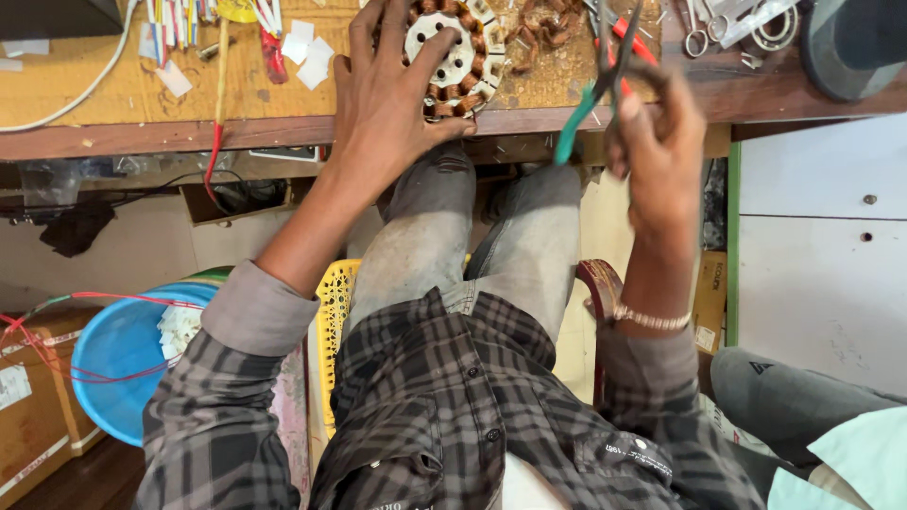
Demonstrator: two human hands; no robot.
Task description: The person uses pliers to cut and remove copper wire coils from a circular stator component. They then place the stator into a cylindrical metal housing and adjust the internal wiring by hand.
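While the left hand [383,90] lies spread, palm down, on a copper-wound stator [453,52] at the counter's [142,104] near edge, the right hand [661,151] is closed around green-handled scissors [595,85]. Their blades point away over the counter.

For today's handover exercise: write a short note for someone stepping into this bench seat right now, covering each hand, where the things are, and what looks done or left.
Left hand: spread flat on the round motor stator, pinning it at the workbench edge.
Right hand: raised, holding green-handled pliers above the bench, clear of the stator.
Done: copper scraps lie beside the stator.
Left: copper windings remain in the stator slots.
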